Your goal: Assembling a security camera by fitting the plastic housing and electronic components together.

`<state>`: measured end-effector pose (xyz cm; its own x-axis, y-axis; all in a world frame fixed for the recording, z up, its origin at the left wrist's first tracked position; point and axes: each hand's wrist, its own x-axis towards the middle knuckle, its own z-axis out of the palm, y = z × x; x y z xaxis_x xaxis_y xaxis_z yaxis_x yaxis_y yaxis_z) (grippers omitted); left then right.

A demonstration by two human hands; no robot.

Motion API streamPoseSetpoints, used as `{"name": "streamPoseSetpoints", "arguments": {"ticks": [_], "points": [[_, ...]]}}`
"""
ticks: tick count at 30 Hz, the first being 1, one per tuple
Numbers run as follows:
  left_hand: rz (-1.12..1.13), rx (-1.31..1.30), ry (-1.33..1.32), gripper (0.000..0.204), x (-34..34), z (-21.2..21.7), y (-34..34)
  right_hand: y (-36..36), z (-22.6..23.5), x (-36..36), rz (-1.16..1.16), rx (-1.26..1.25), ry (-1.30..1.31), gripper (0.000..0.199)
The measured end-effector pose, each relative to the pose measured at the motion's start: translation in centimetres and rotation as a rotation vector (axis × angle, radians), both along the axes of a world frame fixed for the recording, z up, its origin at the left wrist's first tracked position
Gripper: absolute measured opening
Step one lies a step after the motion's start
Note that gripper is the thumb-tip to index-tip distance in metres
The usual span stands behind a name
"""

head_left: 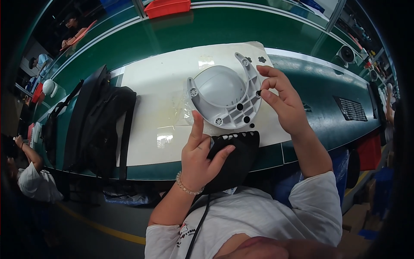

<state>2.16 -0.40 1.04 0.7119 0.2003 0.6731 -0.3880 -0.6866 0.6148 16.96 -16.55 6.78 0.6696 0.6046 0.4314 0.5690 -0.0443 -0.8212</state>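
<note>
A pale grey plastic base [233, 121], C-shaped with ribs and round recesses, lies around a smooth domed body [219, 85] on the white board. Over its right side, my right hand [284, 101] pinches a small black round pad [258, 93] between thumb and finger, at the base's edge. More black round spots show on the base's lower right; whether they are pads or holes I cannot tell. In front of the base, my left hand [200, 157] grips a black sheet [237, 151] with pale spots along its top edge. Its index finger points up; its other fingers are partly hidden.
Black bags with straps [101, 121] lie left of the white board [148, 103]. Small dark flower-shaped pieces [261, 59] sit at its far right corner. A black grille [351, 108] rests on the green table to the right. Beyond stands a red tray [167, 7]. Other people work at left.
</note>
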Motion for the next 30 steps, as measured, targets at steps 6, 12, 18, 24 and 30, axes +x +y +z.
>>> {"name": "streamPoseSetpoints", "arguments": {"ticks": [6,12,18,24,30], "points": [[0.011,0.015,0.002,0.039,0.0,0.1,0.0,0.1,0.5,-0.7,-0.149,-0.099,-0.368,0.008],[0.019,0.042,-0.034,0.038,0.2,-0.1,0.1,-0.3,0.7,-1.2,-0.291,-0.205,-0.879,0.01],[0.01,-0.032,-0.015,0.032,-0.1,0.4,0.0,-0.9,0.8,-1.8,-0.237,-0.201,-0.923,0.027],[-0.064,-0.27,-0.108,0.023,-1.5,0.3,0.0,-0.5,-0.6,-3.1,0.31,0.07,-0.539,0.045],[-0.228,-0.302,-0.048,0.028,-2.5,0.9,0.3,0.3,-0.9,-4.3,0.318,0.086,-0.419,0.034]]}}
